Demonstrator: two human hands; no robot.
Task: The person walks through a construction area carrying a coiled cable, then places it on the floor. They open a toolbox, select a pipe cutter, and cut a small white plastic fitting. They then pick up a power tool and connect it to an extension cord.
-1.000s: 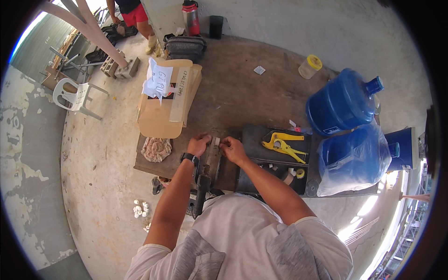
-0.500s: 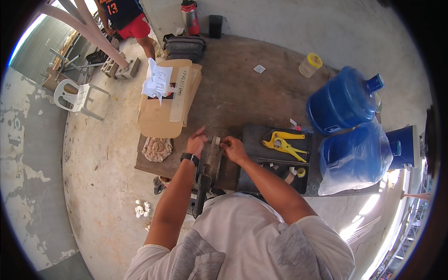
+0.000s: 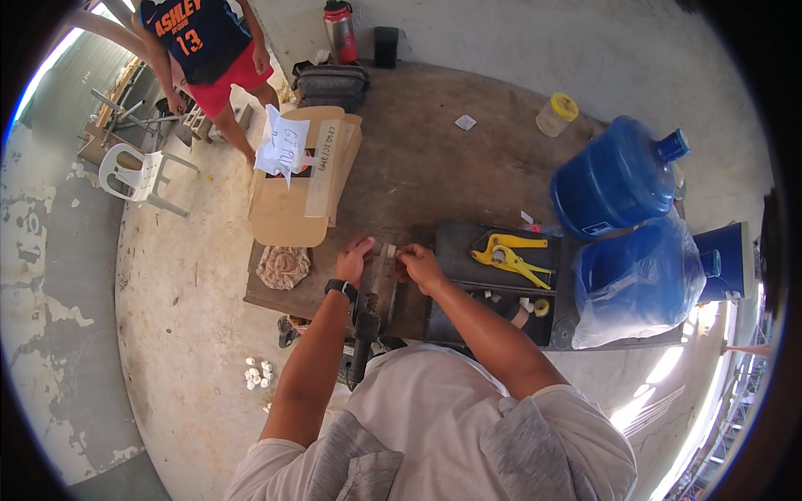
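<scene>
A dark metal bench vise stands at the table's near edge, with a small pale piece at its far end. My left hand, a black watch on its wrist, is just left of it. Its fingers are partly bent and apart, and nothing shows in them. On the other side, my right hand has its fingertips drawn together close against the pale piece. What they pinch, if anything, is too small to make out. To the right, a yellow pipe cutter lies on a black toolbox.
Cardboard with a paper on top and a crumpled cloth lie left. Two blue water jugs stand right, one wrapped in plastic. A yellow-lidded jar is farther back. A person stands beyond, near a white chair.
My left hand's stretched finger has drawn in, and the hand stays beside the vise. My right hand has barely shifted. The person at the far left has come farther into view.
</scene>
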